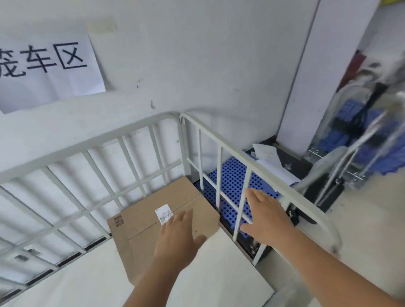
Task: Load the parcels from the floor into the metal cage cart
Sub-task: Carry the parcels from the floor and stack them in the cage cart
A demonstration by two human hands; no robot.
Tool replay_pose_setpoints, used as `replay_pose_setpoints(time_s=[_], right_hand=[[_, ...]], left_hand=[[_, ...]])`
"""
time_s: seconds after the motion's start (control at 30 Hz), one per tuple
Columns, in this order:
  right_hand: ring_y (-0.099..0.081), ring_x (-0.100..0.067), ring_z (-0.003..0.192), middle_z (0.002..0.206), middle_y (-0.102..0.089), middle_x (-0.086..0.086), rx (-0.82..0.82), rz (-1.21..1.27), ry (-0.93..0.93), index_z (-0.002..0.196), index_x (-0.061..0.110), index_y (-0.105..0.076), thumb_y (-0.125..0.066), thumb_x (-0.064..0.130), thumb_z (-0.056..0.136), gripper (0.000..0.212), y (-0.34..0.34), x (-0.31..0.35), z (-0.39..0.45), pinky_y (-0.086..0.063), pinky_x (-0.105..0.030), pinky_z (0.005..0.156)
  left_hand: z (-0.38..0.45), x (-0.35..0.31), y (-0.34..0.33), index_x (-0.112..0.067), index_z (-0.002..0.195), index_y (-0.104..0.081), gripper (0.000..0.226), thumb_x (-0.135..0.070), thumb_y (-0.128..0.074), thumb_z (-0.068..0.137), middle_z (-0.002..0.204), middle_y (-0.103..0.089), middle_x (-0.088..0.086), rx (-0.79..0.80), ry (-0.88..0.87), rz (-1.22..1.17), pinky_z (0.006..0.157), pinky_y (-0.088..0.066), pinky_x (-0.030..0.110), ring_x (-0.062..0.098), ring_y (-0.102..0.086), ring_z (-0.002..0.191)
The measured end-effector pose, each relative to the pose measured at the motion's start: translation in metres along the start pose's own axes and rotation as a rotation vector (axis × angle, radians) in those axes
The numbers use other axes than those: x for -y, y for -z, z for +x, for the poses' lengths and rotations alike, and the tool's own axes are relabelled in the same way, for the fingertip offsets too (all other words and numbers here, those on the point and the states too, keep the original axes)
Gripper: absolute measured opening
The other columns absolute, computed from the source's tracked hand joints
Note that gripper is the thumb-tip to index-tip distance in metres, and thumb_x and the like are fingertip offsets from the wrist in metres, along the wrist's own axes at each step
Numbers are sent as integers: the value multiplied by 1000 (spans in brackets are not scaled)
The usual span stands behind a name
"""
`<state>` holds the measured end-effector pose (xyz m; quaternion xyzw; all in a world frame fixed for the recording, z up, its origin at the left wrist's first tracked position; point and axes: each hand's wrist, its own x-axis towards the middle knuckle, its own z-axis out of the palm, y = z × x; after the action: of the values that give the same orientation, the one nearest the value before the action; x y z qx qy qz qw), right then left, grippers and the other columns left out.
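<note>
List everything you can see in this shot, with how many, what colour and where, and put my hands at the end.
cardboard parcel: one, brown, inside the cage cart by its far right corner, white label on top
cage cart: one, white metal bars, against the wall, filling the lower left
white panel: one, white, flat in the cart, beside the parcel
paper sign: one, white with black characters, on the wall at upper left
perforated mat: one, blue, on the floor behind the cart's right side
hand trolley: one, silver with a blue deck, at right, blurred
left hand: one, flat on the parcel's top
right hand: one, fingers straight, by the cart's right rail
</note>
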<state>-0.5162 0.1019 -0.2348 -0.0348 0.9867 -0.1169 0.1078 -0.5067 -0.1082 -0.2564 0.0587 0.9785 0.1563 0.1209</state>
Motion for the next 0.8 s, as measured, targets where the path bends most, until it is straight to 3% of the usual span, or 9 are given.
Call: replay_pose_setpoints(time_s=[0.07, 0.13, 0.2, 0.27, 0.5, 0.8], right_hand=[[-10, -21, 149, 162, -10, -4, -15, 13, -104, 155, 13, -5, -60, 43, 92, 89, 5, -9, -32, -13, -38, 121], [-5, -20, 150, 163, -5, -3, -126, 82, -404, 156, 15, -2, -59, 44, 93, 90, 30, -52, -156, -9, -38, 121], [-5, -20, 150, 164, -5, -3, -200, 129, -409, 156, 16, -2, -59, 42, 93, 89, 24, -65, -161, -7, -37, 120], [-5, -20, 150, 163, -5, -2, -234, 123, -593, 156, 16, -3, -58, 41, 93, 87, 33, -99, -226, -6, -37, 120], [-4, -19, 150, 164, -5, -3, -256, 116, -555, 156, 16, -3, -52, 36, 94, 82, 26, -101, -223, -8, -38, 121], [-10, -22, 149, 163, -9, -4, -266, 196, -915, 156, 14, -4, -54, 40, 93, 85, -2, -186, -363, -11, -37, 121]], left_hand=[[-16, -14, 7, -20, 153, -17, 75, -47, -53, 92, 157, -26, -2, 11, -59, -37, 116, -22, 34, 19, -24, 143], [-59, -100, -1, -19, 152, -18, 74, -46, -53, 92, 156, -28, 0, 60, -376, 33, 116, -23, 35, 20, -26, 142], [-61, -110, 3, -19, 152, -18, 73, -46, -52, 93, 155, -29, 0, 66, -366, 14, 116, -24, 35, 21, -28, 141], [-77, -173, -11, -20, 153, -17, 73, -45, -51, 94, 156, -27, 0, 90, -582, 18, 116, -23, 34, 20, -26, 142], [-75, -171, -9, -21, 153, -17, 71, -45, -50, 95, 157, -26, -1, 77, -581, 75, 116, -21, 36, 20, -25, 143], [-130, -297, -77, -20, 153, -17, 71, -48, -47, 95, 155, -28, 0, 207, -903, 181, 114, -26, 35, 20, -29, 141]])
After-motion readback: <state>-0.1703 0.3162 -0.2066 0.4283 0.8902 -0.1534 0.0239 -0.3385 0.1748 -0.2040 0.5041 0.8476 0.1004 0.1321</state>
